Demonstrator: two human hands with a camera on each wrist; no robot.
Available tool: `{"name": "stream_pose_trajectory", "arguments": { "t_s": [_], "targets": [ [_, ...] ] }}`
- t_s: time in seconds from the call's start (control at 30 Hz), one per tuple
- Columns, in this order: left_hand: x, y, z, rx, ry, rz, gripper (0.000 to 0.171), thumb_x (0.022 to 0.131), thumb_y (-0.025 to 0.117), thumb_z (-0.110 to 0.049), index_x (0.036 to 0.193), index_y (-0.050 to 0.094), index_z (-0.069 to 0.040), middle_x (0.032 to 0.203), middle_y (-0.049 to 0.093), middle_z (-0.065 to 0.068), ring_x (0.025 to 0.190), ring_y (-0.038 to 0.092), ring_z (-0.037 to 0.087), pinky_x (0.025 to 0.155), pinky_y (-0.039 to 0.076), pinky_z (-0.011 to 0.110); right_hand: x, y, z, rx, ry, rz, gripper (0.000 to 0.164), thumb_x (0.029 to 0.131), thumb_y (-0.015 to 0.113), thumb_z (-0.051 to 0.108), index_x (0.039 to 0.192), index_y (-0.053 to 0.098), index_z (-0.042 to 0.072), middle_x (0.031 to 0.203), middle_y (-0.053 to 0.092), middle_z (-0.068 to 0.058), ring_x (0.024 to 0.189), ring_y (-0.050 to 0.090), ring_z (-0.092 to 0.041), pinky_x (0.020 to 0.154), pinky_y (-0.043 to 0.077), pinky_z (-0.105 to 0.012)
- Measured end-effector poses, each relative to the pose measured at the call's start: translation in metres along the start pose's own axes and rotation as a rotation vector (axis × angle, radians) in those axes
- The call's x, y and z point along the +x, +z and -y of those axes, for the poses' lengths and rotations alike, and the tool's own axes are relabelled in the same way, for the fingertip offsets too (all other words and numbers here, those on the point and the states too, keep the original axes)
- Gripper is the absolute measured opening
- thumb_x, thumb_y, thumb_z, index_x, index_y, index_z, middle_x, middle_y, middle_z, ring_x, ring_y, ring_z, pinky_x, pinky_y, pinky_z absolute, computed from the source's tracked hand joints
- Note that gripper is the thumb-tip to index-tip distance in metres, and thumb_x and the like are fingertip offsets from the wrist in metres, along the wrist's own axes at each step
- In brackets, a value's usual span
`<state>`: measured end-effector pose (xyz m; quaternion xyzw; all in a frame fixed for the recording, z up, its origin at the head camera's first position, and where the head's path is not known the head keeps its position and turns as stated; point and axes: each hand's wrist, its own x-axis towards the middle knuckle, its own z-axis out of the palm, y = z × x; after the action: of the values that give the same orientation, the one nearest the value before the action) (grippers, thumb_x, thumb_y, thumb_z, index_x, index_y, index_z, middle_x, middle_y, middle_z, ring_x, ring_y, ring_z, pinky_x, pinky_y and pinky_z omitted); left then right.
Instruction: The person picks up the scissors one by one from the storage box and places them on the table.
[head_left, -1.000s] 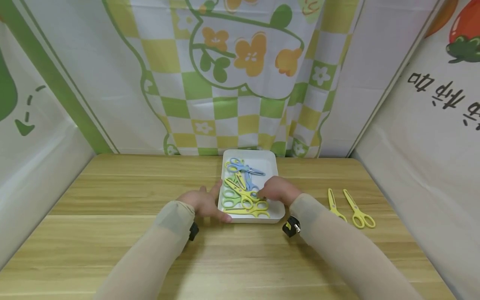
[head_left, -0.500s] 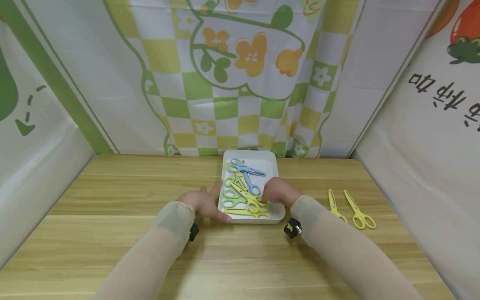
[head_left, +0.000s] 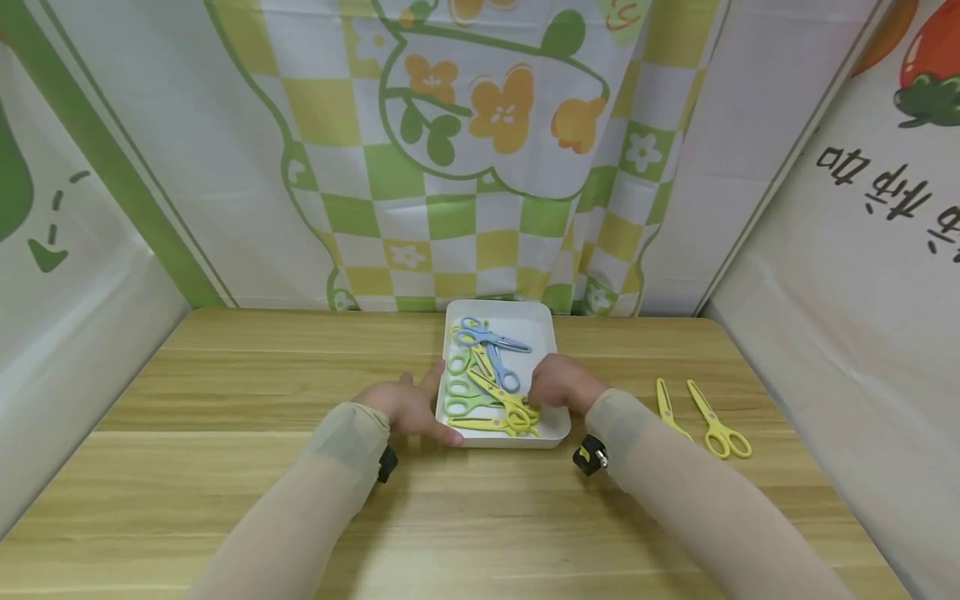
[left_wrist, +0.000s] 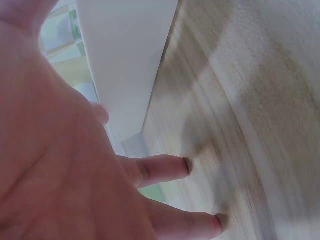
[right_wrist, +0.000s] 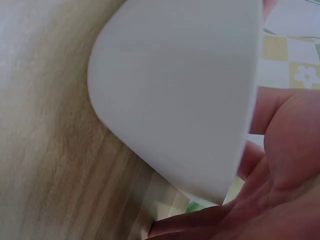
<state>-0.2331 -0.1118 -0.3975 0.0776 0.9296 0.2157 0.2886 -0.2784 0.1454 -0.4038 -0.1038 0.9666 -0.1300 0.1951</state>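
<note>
A shallow white tray [head_left: 534, 321] holds several small scissors in blue, green and yellow. My left hand [head_left: 405, 408] spreads against the tray's left side, thumb along the near rim; in the left wrist view two straight fingertips reach the tabletop. My right hand [head_left: 561, 385] reaches over the right rim and pinches a pair of yellow scissors [head_left: 502, 395] by the handle, with its fingertips mostly hidden. Those scissors overlap green scissors [head_left: 483, 401] and other yellow ones. Blue scissors [head_left: 491, 337] lie across the back of the pile. The right wrist view shows mainly the tray's outer wall [right_wrist: 170, 90].
Two more yellow scissors lie on the wooden table [head_left: 225, 375] to the right: one pair [head_left: 710, 415] in full view, the other [head_left: 665, 404] partly behind the right sleeve. A checkered curtain [head_left: 450, 225] hangs right behind the tray, with white panels at both sides.
The yellow scissors at my right hand have slid right and turned, their blades now pointing more toward the back. My right hand has shifted slightly right. My left hand and the tray have stayed put.
</note>
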Motion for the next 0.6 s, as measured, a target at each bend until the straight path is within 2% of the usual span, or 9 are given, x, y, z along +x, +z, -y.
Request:
{"name": "stream_pose_trajectory", "arguments": {
  "t_s": [0.1, 0.3, 0.53, 0.6],
  "targets": [
    [-0.0001, -0.0003, -0.0008, -0.005, -0.001, 0.001, 0.131, 0.070, 0.079, -0.067, 0.161, -0.007, -0.026, 0.157, 0.007, 0.036, 0.141, 0.016, 0.055, 0.107, 0.020, 0.069, -0.0009, 0.0003, -0.0003, -0.002, 0.018, 0.007, 0.010, 0.078, 0.067, 0.012, 0.070, 0.066, 0.008, 0.076, 0.061, -0.004, 0.070, 0.053, -0.020, 0.062, 0.045, -0.032],
    [-0.0018, -0.0013, -0.0011, -0.015, -0.010, 0.008, 0.133, 0.068, 0.079, -0.069, 0.161, -0.007, -0.028, 0.158, 0.006, 0.035, 0.141, 0.014, 0.055, 0.107, 0.019, 0.069, 0.0003, 0.0005, -0.0008, -0.051, -0.007, 0.008, 0.020, 0.080, 0.070, 0.013, 0.062, 0.061, 0.009, 0.070, 0.057, -0.003, 0.065, 0.049, -0.019, 0.059, 0.042, -0.031],
    [0.0013, 0.0003, 0.0006, -0.004, -0.033, 0.024, 0.137, 0.063, 0.078, -0.076, 0.160, -0.009, -0.032, 0.160, 0.003, 0.031, 0.143, 0.013, 0.053, 0.109, 0.017, 0.068, 0.0016, -0.0046, -0.0053, -0.213, -0.150, 0.043, 0.025, 0.087, 0.058, 0.011, 0.062, 0.058, 0.010, 0.073, 0.060, -0.004, 0.067, 0.049, -0.018, 0.067, 0.049, -0.033],
    [0.0011, 0.0004, 0.0005, -0.006, -0.028, 0.021, 0.136, 0.064, 0.078, -0.074, 0.160, -0.009, -0.031, 0.160, 0.003, 0.031, 0.142, 0.014, 0.054, 0.109, 0.017, 0.068, 0.0014, -0.0065, -0.0067, -0.210, -0.175, 0.037, 0.026, 0.088, 0.057, 0.010, 0.062, 0.058, 0.010, 0.073, 0.059, -0.004, 0.067, 0.049, -0.018, 0.068, 0.049, -0.034]
  ]
}}
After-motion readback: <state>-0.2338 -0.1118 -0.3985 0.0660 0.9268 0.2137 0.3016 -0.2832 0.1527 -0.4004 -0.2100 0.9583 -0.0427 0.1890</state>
